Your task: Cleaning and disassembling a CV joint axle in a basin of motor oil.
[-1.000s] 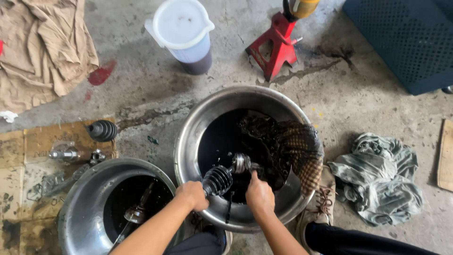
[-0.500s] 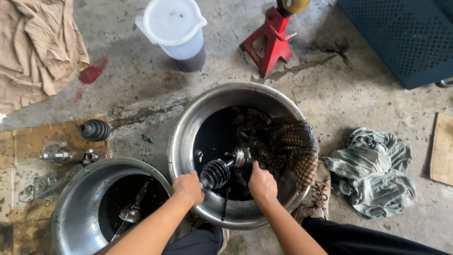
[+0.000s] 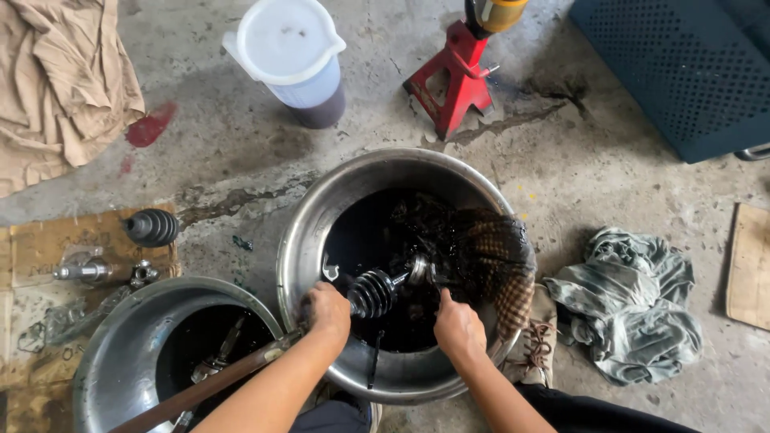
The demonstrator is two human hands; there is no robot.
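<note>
Two steel basins are seen on the concrete floor. The larger basin [image 3: 321,232] is filled with black oily liquid, in which a drive shaft with a ribbed rubber boot [image 3: 373,292] lies, together with a soaked checked rag [image 3: 501,265] draped over the right rim. The smaller basin [image 3: 112,337], at lower left, also holds dark liquid and a few metal parts, which cannot be told apart. One white lidded jug [image 3: 293,56] with dark liquid at its bottom is set further back.

The left hand [image 3: 327,311] is curled around the shaft just beside the boot, at the basin's near rim. The right hand [image 3: 457,327] is closed on the shaft's other part, fingers dipped toward the liquid. Both forearms are reached forward over the near rim.

One red jack stand [image 3: 449,80], one loose rubber boot [image 3: 151,228] on cardboard, one beige cloth [image 3: 56,88] and one grey-green cloth [image 3: 634,309] are counted around.
</note>
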